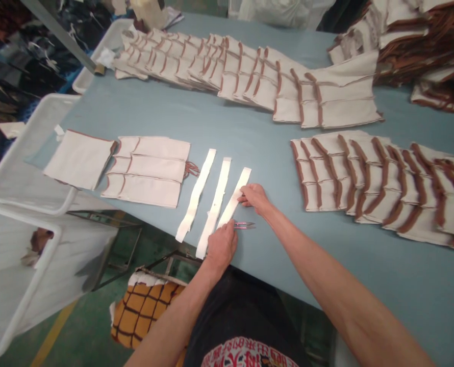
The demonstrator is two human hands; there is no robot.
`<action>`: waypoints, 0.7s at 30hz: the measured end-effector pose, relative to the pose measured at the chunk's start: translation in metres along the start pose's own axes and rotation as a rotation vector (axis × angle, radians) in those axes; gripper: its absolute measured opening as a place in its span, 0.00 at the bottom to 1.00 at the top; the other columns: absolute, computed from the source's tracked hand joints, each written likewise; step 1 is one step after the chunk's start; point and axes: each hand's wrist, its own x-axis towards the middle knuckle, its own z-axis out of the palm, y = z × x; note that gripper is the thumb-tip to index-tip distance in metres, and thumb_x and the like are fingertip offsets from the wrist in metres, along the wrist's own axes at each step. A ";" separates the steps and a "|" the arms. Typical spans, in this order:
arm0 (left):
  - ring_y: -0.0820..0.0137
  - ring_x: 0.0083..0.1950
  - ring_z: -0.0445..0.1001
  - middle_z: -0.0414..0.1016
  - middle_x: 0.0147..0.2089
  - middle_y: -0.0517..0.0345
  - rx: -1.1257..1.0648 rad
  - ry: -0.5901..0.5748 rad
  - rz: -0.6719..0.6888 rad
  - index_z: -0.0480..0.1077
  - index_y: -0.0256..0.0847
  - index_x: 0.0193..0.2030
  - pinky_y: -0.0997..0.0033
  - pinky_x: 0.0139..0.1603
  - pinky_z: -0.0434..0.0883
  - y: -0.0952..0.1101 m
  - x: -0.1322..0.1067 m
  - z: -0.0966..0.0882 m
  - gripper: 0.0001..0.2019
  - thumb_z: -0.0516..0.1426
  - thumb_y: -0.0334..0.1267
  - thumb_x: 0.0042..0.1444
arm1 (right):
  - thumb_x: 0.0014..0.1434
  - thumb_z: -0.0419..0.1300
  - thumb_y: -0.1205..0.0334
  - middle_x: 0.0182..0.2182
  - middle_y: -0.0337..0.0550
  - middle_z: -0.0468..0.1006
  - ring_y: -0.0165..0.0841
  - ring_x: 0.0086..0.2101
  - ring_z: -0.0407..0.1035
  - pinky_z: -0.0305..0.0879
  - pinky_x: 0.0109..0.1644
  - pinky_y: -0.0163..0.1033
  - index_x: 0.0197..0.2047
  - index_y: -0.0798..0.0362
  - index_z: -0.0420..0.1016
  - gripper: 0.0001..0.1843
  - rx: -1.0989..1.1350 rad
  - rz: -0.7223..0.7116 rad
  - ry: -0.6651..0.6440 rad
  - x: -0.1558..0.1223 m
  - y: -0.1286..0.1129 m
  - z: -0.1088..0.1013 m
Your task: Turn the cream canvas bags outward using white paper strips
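Note:
Three white fabric strips lie side by side, slanted, near the front table edge: a left strip [196, 196], a middle strip [216, 204] and a right strip [235, 200]. My right hand [254, 197] pinches the right strip along its upper half. Over that strip's lower end, my left hand [222, 242] is closed with curled fingers. Small thread snips [244, 225] stick out to the right beside the left fingers; I cannot tell whether they are gripped or lie on the table. The left hand covers their handle end.
Left of the strips lie a sewn beige pocket panel [148, 171] and a folded beige piece [79, 159]. Overlapping brown-edged panels run along the back [250, 76] and right [376, 178]. White bins [31, 153] stand at the left, a checked cushioned seat [146, 306] below.

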 end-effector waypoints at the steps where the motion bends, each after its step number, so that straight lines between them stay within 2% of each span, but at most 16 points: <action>1: 0.64 0.45 0.79 0.78 0.48 0.51 0.011 -0.003 -0.025 0.70 0.37 0.59 0.59 0.46 0.79 0.001 0.002 0.000 0.14 0.56 0.39 0.71 | 0.70 0.63 0.55 0.54 0.49 0.77 0.40 0.47 0.77 0.77 0.50 0.50 0.59 0.55 0.73 0.18 -0.034 -0.008 0.008 0.000 -0.001 0.000; 4: 0.66 0.43 0.79 0.78 0.47 0.53 0.021 -0.025 -0.047 0.72 0.37 0.56 0.60 0.45 0.80 0.003 0.006 0.000 0.14 0.58 0.43 0.70 | 0.71 0.62 0.56 0.54 0.49 0.77 0.39 0.47 0.76 0.77 0.50 0.50 0.59 0.54 0.74 0.17 -0.148 -0.036 0.045 -0.002 -0.006 -0.002; 8: 0.66 0.44 0.80 0.79 0.48 0.52 -0.012 -0.062 0.012 0.72 0.38 0.57 0.59 0.46 0.80 0.002 0.002 0.001 0.14 0.58 0.43 0.70 | 0.71 0.62 0.55 0.55 0.49 0.77 0.40 0.49 0.76 0.76 0.52 0.51 0.57 0.53 0.75 0.16 -0.292 -0.076 0.105 -0.005 -0.015 -0.003; 11: 0.67 0.41 0.80 0.79 0.46 0.53 -0.053 -0.063 0.048 0.73 0.38 0.57 0.60 0.44 0.80 0.000 -0.005 0.003 0.14 0.58 0.43 0.70 | 0.71 0.62 0.55 0.55 0.49 0.77 0.40 0.49 0.76 0.76 0.53 0.50 0.56 0.53 0.76 0.15 -0.364 -0.097 0.137 -0.007 -0.018 -0.001; 16: 0.65 0.46 0.80 0.80 0.47 0.51 -0.091 0.093 -0.026 0.69 0.38 0.61 0.59 0.50 0.78 -0.010 -0.011 0.007 0.15 0.53 0.39 0.73 | 0.71 0.62 0.55 0.56 0.49 0.77 0.41 0.51 0.75 0.75 0.55 0.52 0.57 0.53 0.75 0.16 -0.387 -0.098 0.148 -0.011 -0.017 0.001; 21: 0.63 0.49 0.80 0.80 0.48 0.50 -0.086 0.194 -0.071 0.67 0.42 0.62 0.64 0.50 0.76 -0.016 0.000 0.010 0.16 0.50 0.35 0.71 | 0.71 0.62 0.55 0.57 0.49 0.76 0.41 0.51 0.75 0.75 0.55 0.52 0.58 0.52 0.75 0.16 -0.295 -0.060 0.105 -0.004 -0.018 -0.005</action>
